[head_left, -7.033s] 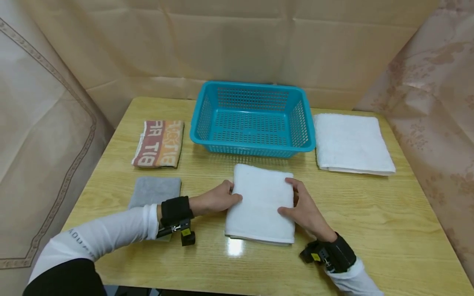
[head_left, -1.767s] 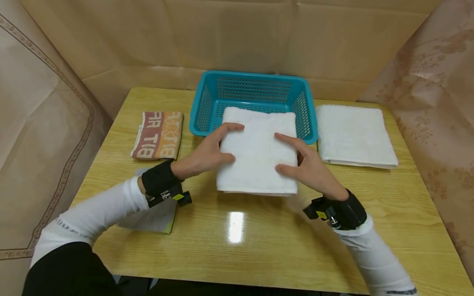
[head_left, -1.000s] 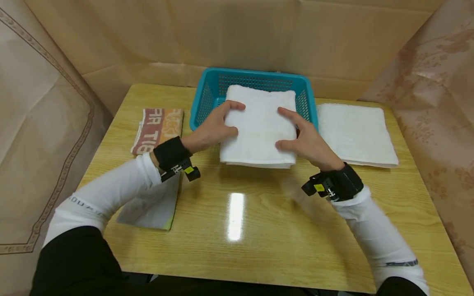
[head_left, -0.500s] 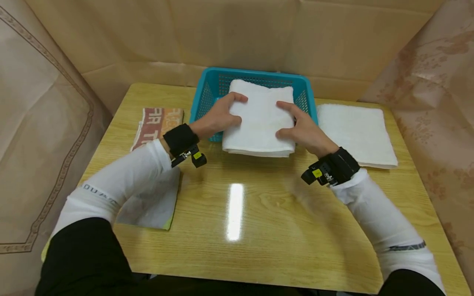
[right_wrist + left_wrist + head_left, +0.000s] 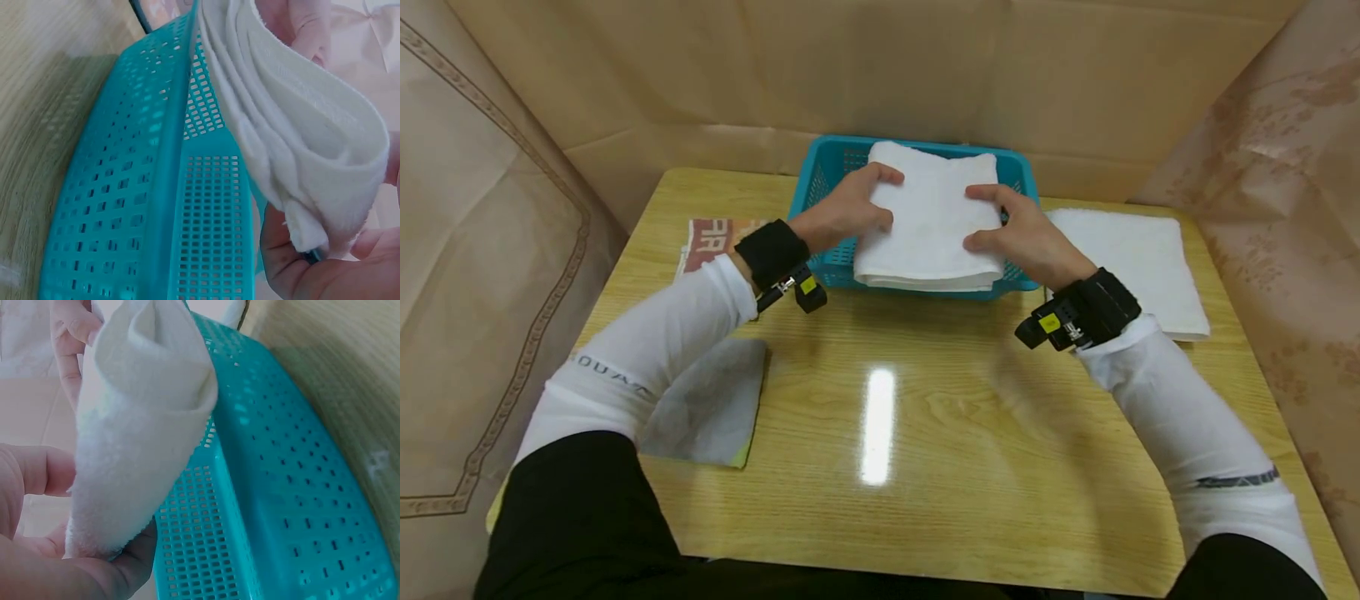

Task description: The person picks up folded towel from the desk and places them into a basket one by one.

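A folded white towel is held over the blue-green plastic basket at the back of the table. My left hand grips its left side, thumb on top and fingers curled beneath, as the left wrist view shows. On the opposite side my right hand grips the towel in the same way. In the right wrist view the towel's stacked layers hang in a curve above the basket's perforated wall. The towel hides most of the basket's inside.
A second folded white towel lies right of the basket, partly behind my right wrist. On the left are a red and orange lettered towel, partly covered by my left arm, and a grey towel.
Seven seconds ago the white towel lay on the table before the basket. Both hands have lifted it and carried it away from the body, over the basket, still moving farther in the last second.
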A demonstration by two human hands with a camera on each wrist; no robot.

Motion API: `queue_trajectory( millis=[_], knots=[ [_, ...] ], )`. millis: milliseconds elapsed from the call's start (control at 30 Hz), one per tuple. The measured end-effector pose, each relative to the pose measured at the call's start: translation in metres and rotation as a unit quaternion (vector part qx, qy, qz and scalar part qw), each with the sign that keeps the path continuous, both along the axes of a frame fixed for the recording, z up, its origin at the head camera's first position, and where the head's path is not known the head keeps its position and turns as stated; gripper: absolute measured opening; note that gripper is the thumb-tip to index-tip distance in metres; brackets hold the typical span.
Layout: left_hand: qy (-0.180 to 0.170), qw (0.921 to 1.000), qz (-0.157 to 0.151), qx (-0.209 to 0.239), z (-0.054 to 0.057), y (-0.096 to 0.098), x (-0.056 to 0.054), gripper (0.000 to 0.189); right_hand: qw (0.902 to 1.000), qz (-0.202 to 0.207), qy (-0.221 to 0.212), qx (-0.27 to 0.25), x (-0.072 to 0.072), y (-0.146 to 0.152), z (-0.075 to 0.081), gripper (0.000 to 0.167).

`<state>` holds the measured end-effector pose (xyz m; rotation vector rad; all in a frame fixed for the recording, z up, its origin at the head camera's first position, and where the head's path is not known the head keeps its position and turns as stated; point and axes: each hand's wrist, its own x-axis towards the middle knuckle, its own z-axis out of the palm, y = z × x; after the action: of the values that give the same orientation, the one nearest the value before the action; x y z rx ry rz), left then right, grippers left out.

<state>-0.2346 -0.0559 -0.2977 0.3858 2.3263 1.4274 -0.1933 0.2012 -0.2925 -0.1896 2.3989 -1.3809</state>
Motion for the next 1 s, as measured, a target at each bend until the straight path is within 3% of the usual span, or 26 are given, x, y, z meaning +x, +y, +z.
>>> queue_trajectory(
  millis=[433, 633, 867, 1000],
  knots=[
    [-0.005, 0.9985, 0.013, -0.053, 0.000, 0.008, -0.022, 0.061, 0.9998, -0.007, -0.010, 0.013, -0.020, -0.005, 0.002, 0.073],
    [-0.001, 0.9960, -0.001, -0.089, -0.003, 0.016, -0.031, 0.063, 0.9997, -0.020, -0.013, 0.002, -0.033, -0.007, -0.006, 0.074],
    [0.005, 0.9856, -0.023, -0.168, -0.011, 0.025, -0.038, 0.066, 0.9991, -0.024, -0.027, 0.022, -0.044, -0.014, -0.021, 0.073],
    [-0.006, 0.9765, -0.043, -0.211, -0.018, 0.029, -0.039, 0.067, 0.9979, -0.016, -0.059, 0.019, -0.048, -0.019, -0.027, 0.073]
  ],
)
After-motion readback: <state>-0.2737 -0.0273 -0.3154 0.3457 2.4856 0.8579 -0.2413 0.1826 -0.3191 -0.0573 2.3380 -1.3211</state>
